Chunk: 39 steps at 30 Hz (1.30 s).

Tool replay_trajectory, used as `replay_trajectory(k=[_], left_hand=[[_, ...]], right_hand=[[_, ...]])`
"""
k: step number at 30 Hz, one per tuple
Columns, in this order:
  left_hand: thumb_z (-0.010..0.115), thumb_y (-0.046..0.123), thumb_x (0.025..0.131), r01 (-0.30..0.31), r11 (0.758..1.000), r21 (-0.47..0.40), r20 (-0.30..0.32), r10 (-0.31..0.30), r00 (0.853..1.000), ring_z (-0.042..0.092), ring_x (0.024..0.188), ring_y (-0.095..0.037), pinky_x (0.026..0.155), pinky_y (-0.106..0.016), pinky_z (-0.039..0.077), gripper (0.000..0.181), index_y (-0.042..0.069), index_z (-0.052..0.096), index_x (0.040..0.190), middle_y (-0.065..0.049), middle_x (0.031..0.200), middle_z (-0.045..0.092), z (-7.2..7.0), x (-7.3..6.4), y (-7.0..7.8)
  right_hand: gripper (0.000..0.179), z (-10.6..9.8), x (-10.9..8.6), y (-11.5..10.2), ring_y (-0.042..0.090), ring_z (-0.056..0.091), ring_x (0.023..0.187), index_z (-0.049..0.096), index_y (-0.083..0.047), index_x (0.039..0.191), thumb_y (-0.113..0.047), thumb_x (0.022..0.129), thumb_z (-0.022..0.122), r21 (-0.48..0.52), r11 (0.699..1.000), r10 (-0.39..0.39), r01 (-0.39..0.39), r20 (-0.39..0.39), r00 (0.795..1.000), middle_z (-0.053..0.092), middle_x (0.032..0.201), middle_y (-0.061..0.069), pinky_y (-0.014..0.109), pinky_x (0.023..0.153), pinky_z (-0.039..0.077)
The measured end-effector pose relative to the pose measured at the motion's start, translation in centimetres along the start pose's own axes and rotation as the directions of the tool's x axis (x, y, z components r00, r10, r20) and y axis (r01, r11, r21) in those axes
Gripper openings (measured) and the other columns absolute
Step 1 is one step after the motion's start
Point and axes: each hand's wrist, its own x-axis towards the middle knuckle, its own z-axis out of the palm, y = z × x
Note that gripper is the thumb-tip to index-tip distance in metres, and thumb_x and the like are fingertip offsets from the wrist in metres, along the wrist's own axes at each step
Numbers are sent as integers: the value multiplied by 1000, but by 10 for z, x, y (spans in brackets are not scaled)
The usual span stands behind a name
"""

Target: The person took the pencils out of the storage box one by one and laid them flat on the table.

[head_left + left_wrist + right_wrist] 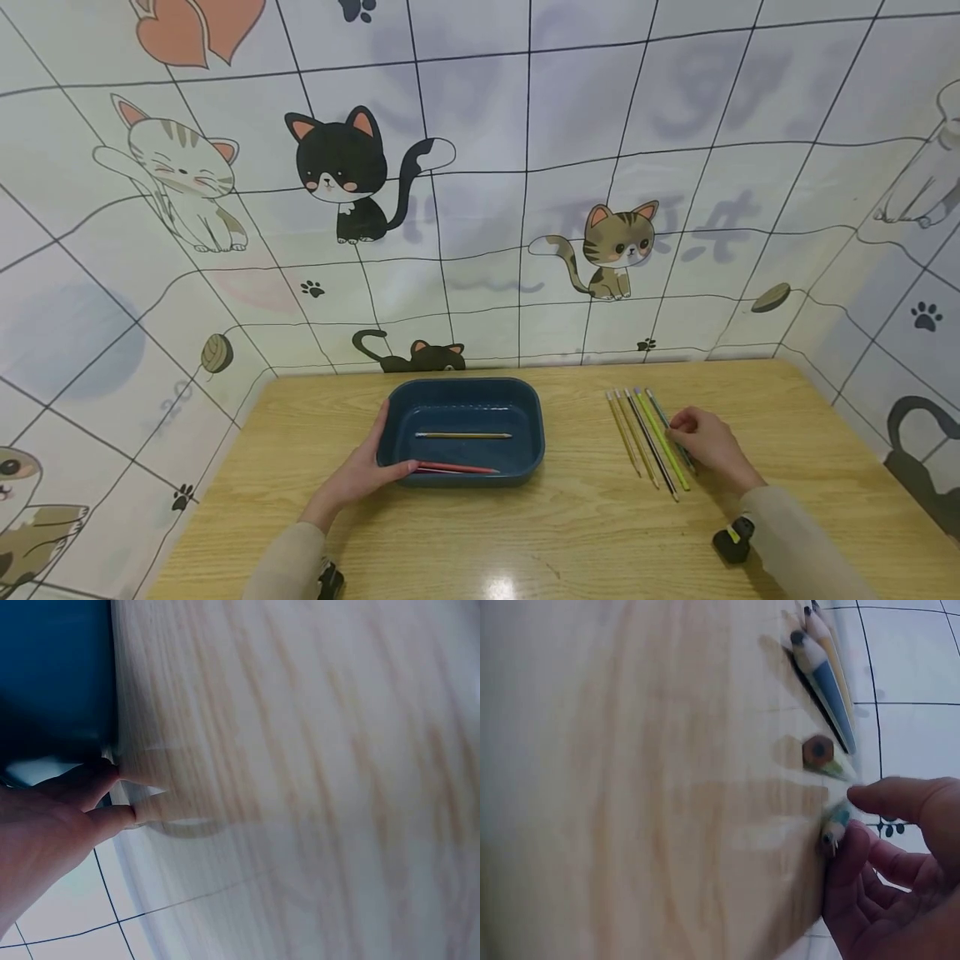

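My left hand (360, 477) grips the left end of a dark blue rectangular dish (537, 429), thumb over its near rim and fingers along its outer side. In the dish lie a yellow pencil (465, 436) and, by the near wall, a red pencil (459, 468) with another thin one partly hidden beside it. Thumb and index finger of my right hand (711, 443) pinch a teal pencil (835, 827) at the right end of a pencil row. Beside it lie a lime-green pencil (664, 443), a black pencil (651, 444) and two yellow pencils (626, 435).
The light wooden table (585, 533) ends at the back against a wall covering (480, 208) printed with cats and grid lines. Similar covering stands at both sides. A small black device (732, 542) sits by my right sleeve.
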Motion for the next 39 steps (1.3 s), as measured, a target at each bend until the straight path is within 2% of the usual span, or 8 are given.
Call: replay_trajectory(k=[7,13,17,23,30,39], left_hand=[[75,32,85,-1,1000,7,-1,1,1000,4,143,-39,111,-58,10,110,17,-7,156,-16,160,-3,1,1,-5],[75,32,85,1,1000,11,-1,-1,1000,4,143,-40,111,-59,10,109,19,-7,156,-16,160,-3,1,1,-6],[75,31,85,7,1000,1,1,-7,1000,3,143,-39,111,-59,9,109,19,-7,156,-16,160,-3,0,0,-6],[75,32,85,16,1000,0,-3,-16,1000,4,143,-40,111,-58,10,109,18,-7,156,-16,160,-3,1,0,-4],[75,26,85,-14,1000,-5,-3,14,1000,5,143,-41,111,-59,10,108,15,-6,156,-18,160,-3,0,1,0],[75,27,86,-7,1000,2,-7,7,1000,4,143,-41,111,-58,9,107,16,-5,156,-18,160,-4,0,0,0]], right_hand=[[27,-5,-1,-2,26,57,83,56,9,105,-16,96,59,45,998,33,-34,17,999,60,95,16,34,64,46],[23,-3,-1,-18,23,57,82,58,7,106,-14,97,59,64,996,-55,57,-29,998,62,96,14,31,63,47],[20,5,-2,-38,23,57,80,58,8,107,-8,95,60,127,985,-110,114,-39,993,61,94,13,28,61,48],[16,25,0,-66,21,58,78,61,7,104,-5,94,61,199,958,-204,205,-26,979,63,93,11,28,61,47],[13,51,4,-89,19,58,72,62,5,101,-5,93,63,293,932,-228,212,22,973,63,91,8,27,57,48],[7,71,6,-125,23,59,71,64,2,95,-2,90,65,408,864,-329,294,17,944,64,87,14,26,56,48]])
